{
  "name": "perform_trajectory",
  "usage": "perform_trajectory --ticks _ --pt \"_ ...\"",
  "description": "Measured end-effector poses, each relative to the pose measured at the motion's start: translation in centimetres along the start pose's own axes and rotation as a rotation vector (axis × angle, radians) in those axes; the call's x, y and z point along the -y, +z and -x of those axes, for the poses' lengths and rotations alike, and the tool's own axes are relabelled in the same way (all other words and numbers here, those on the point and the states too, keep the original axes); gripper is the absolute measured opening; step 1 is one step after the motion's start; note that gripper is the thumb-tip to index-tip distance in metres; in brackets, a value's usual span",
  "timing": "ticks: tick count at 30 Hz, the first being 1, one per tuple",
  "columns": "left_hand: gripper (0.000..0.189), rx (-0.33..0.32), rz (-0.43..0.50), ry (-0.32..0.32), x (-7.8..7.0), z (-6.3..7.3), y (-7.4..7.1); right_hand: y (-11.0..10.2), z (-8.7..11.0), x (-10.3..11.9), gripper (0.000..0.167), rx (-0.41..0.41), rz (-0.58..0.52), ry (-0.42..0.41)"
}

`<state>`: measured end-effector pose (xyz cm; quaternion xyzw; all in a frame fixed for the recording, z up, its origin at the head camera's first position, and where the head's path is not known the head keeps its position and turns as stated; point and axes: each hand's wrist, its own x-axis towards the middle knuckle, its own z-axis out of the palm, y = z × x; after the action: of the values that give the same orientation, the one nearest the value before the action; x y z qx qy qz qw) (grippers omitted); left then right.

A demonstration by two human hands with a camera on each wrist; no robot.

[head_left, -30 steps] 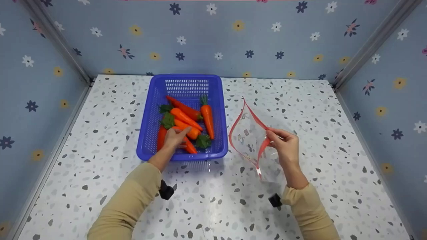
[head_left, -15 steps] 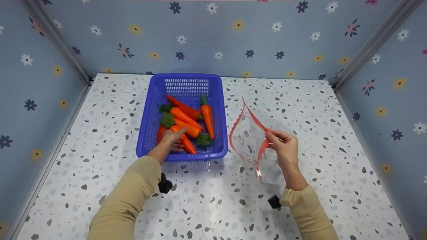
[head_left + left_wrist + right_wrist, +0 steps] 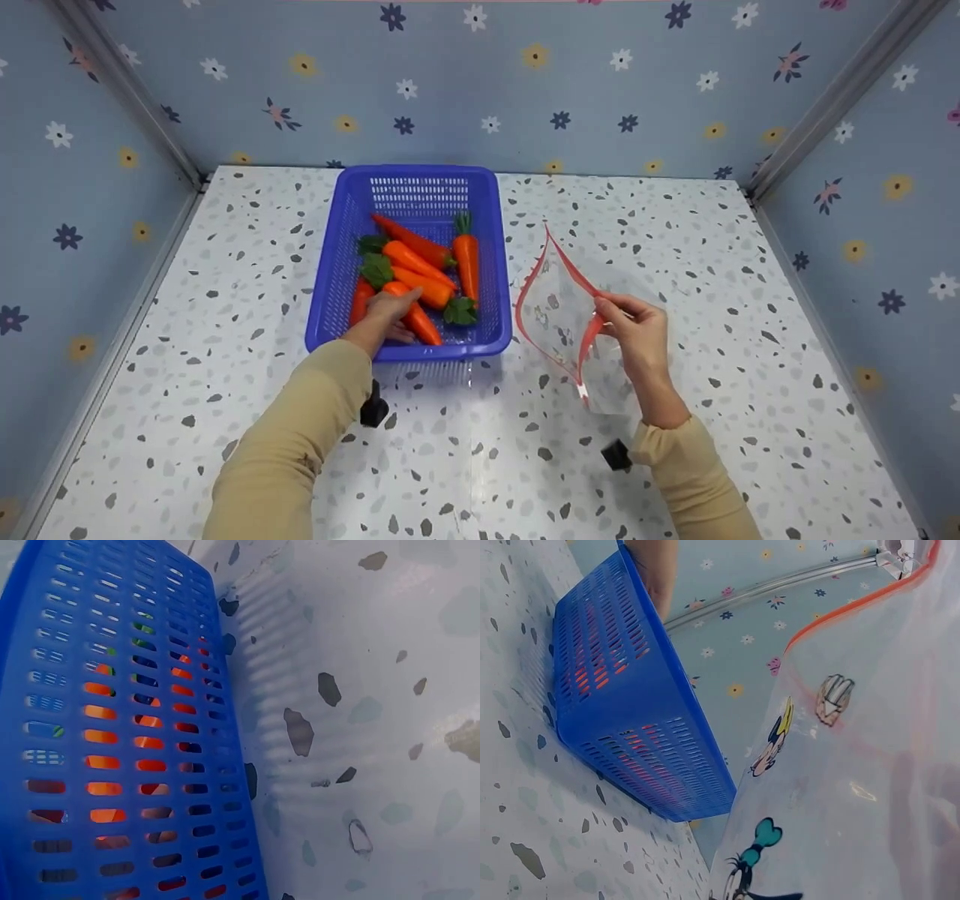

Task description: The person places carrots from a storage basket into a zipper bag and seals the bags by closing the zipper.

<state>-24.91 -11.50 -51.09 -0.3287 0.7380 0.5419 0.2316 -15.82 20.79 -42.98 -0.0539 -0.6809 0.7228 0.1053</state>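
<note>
My left hand (image 3: 385, 313) reaches into a blue plastic basket (image 3: 484, 349) and grips the nearest orange carrot (image 3: 423, 328), thumb across its top and fingers at its near side. Around it lie several other carrots (image 3: 466, 266), some with green leafy tops. To the basket's right, my right hand (image 3: 639, 326) pinches the red-edged mouth of a clear zip bag (image 3: 551, 309), which gapes wide. In the left wrist view the basket's slotted wall (image 3: 75, 705) hides most of the hand. Cartoon prints show on the clear bag (image 3: 832, 802) in the right wrist view.
The basket stands on a white speckled table (image 3: 480, 450). Blue flower-patterned panels (image 3: 480, 90) rise at the back and both sides, with metal strips at the corners. A black wrist camera (image 3: 373, 409) hangs under the left sleeve, another (image 3: 617, 454) by the right.
My left hand has drawn slightly left and toward me around the nearest carrot, more of which now shows. The right hand and the bag have hardly moved.
</note>
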Motion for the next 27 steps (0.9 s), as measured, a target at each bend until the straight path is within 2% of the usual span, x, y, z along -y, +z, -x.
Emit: perform_trajectory --ticks 1,3,6,12,16,17,18,19,20,23,24,25,26,27 --pt "0.078 -0.007 -0.005 0.006 -0.3 1.0 -0.1 0.1 0.0 0.1 0.026 -0.002 0.007 0.010" --pt "0.081 -0.017 -0.011 0.016 -0.7 2.7 -0.2 0.1 0.0 0.3 0.025 -0.005 0.001 0.034" --pt "0.090 -0.019 -0.007 0.040 -0.8 3.6 -0.2 0.2 0.0 0.5 0.022 -0.003 -0.009 0.062" --pt "0.092 -0.015 -0.013 0.077 -0.5 3.5 -0.1 0.4 0.4 0.8 0.020 0.006 -0.004 0.069" --pt "0.088 -0.001 -0.031 0.091 -0.5 2.9 0.1 0.2 0.1 -0.2 0.027 0.019 0.007 0.022" --pt "0.090 -0.009 -0.035 0.101 0.0 0.9 0.3 0.1 0.0 -0.7 0.027 0.023 0.000 0.012" --pt "0.090 -0.021 -0.025 0.112 0.5 -1.0 0.6 -0.6 -1.0 -2.8 0.025 0.048 -0.046 -0.004" --pt "0.092 -0.026 -0.015 0.122 1.1 -2.8 0.9 -1.0 -1.4 -3.8 0.023 0.065 -0.085 -0.027" --pt "0.094 -0.028 -0.012 0.131 1.5 -4.3 1.1 -1.1 -1.6 -4.1 0.023 0.069 -0.099 -0.030" --pt "0.099 -0.091 -0.007 0.131 2.8 -9.3 1.6 -1.1 -1.7 -4.3 0.022 0.058 -0.112 -0.037" --pt "0.099 -0.094 -0.009 0.137 2.7 -9.2 1.6 -1.0 -1.6 -4.1 0.021 0.051 -0.102 -0.037" --pt "0.099 -0.104 -0.023 0.156 2.7 -9.3 1.5 -0.3 -0.7 -2.1 0.023 0.022 -0.056 -0.027" --pt "0.099 -0.106 -0.036 0.166 2.6 -9.0 1.4 0.1 -0.3 -1.2 0.024 0.002 -0.024 -0.005" --pt "0.096 -0.121 -0.041 0.204 2.5 -8.8 1.3 0.2 -0.2 -0.8 0.022 -0.005 -0.016 0.006"
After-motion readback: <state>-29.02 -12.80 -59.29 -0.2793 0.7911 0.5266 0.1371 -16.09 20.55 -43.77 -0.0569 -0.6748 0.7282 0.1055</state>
